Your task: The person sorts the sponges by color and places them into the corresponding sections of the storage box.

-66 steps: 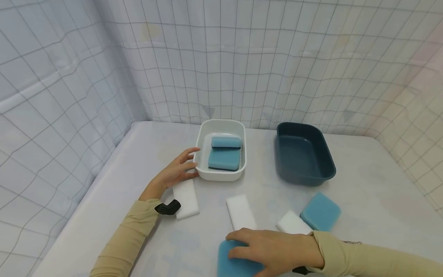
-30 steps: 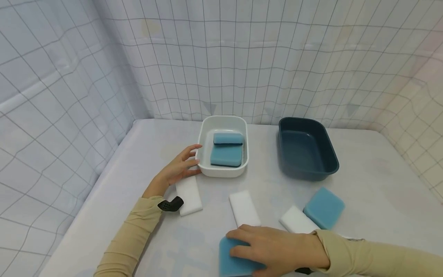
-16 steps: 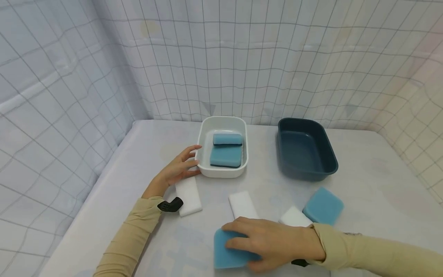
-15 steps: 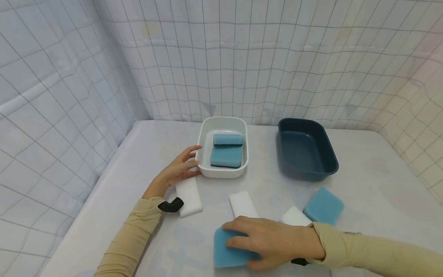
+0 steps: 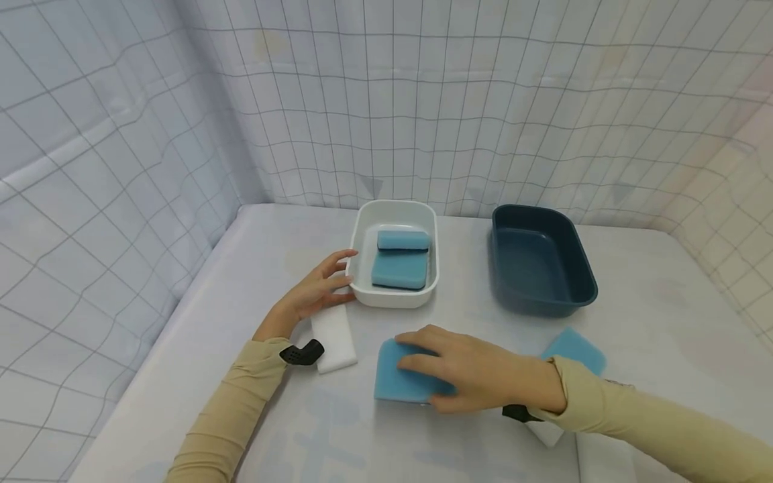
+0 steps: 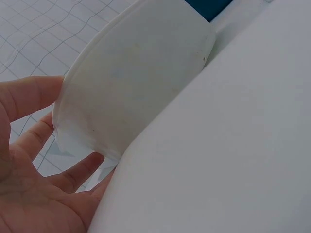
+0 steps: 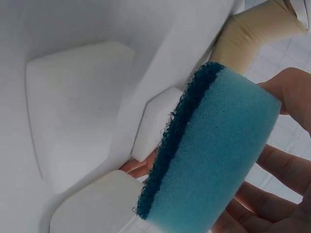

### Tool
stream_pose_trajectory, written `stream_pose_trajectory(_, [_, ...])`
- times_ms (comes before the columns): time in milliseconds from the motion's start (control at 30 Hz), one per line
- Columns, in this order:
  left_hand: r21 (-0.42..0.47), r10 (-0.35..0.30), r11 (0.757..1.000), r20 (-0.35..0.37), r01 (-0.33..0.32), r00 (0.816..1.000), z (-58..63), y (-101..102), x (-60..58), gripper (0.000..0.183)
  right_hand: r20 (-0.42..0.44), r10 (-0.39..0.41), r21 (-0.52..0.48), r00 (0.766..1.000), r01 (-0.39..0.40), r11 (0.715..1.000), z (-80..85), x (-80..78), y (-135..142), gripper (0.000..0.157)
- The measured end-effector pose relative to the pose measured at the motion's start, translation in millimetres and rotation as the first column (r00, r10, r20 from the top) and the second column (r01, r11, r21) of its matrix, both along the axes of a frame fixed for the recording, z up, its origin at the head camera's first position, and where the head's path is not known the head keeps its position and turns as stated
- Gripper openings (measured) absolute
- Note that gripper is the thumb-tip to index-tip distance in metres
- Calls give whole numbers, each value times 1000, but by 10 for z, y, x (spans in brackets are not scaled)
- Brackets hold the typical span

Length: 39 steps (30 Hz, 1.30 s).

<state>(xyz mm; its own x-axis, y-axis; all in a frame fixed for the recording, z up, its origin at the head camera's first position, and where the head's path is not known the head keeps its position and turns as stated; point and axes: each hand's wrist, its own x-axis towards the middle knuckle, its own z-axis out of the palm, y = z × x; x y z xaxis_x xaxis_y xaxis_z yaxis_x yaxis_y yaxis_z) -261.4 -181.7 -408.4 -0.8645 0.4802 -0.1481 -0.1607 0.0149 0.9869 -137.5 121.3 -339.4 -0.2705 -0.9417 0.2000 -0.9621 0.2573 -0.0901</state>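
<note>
My right hand (image 5: 465, 369) grips a blue scouring sponge (image 5: 410, 372) between thumb and fingers, over the middle of the table. In the right wrist view the sponge (image 7: 214, 150) shows a dark teal scrubbing layer and stands off the table. My left hand (image 5: 314, 292) lies against the left side of a white tub (image 5: 392, 300), fingers spread along its rim and wall. Inside that tub are two blue sponges, the front one (image 5: 398, 270) lying flat, the other (image 5: 403, 240) behind it.
A dark blue tub (image 5: 537, 305) stands at the back right. A white sponge (image 5: 334, 341) lies beneath my left wrist. Near my right forearm are a blue sponge (image 5: 576, 350) and white pieces (image 5: 546, 433), partly covered. A gridded white curtain (image 5: 417, 121) hangs behind the table.
My right hand has raised the blue sponge and carried it forward, over where a white sponge showed earlier. The left hand keeps its place at the white tub.
</note>
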Motion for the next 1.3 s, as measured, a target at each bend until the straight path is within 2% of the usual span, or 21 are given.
stream_pose_trajectory(467, [10, 2, 1000, 10, -2, 1000, -5, 12, -28, 60, -64, -49, -110, 997, 42, 993, -31, -317, 27, 52])
stream_pose_trajectory(900, [-6, 1, 1000, 12, -1, 1000, -7, 19, -33, 58, -52, -90, -112, 995, 84, 990, -10, -508, 53, 50])
stream_pose_trajectory(1300, [-14, 8, 1000, 3, -8, 1000, 0, 11, -37, 57, -61, -105, -132, 993, 96, 987, 40, -750, 38, 50])
